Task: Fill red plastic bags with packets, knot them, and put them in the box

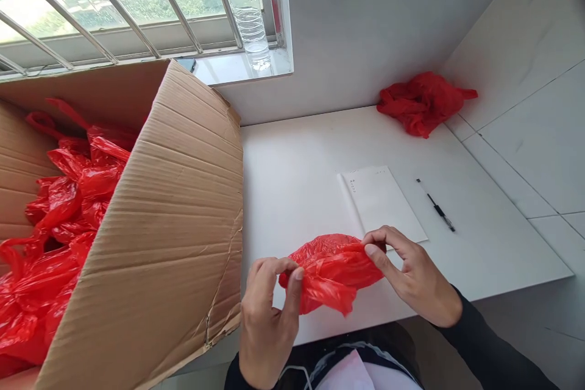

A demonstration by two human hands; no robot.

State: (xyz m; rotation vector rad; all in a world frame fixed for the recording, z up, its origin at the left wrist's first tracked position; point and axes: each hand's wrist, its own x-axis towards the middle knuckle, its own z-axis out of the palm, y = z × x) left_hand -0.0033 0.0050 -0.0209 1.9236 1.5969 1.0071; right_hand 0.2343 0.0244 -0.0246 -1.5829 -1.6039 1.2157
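Observation:
A crumpled red plastic bag (333, 271) is stretched between my two hands, just over the front part of the white table (287, 195). My left hand (272, 311) pinches its left end between thumb and fingers. At the opposite end, my right hand (409, 271) grips the bag the same way, thumb against fingertips. Behind the bag lies a white notebook (388, 204) with small marks near its upper edge. A black pen (436, 206) rests to the right of the notebook.
On the left stands a large open cardboard box (183, 213) holding several red plastic bags (82, 195). Another red bag (423, 103) lies bunched in the table's back right corner. A water bottle (251, 30) stands on the sill of the barred window.

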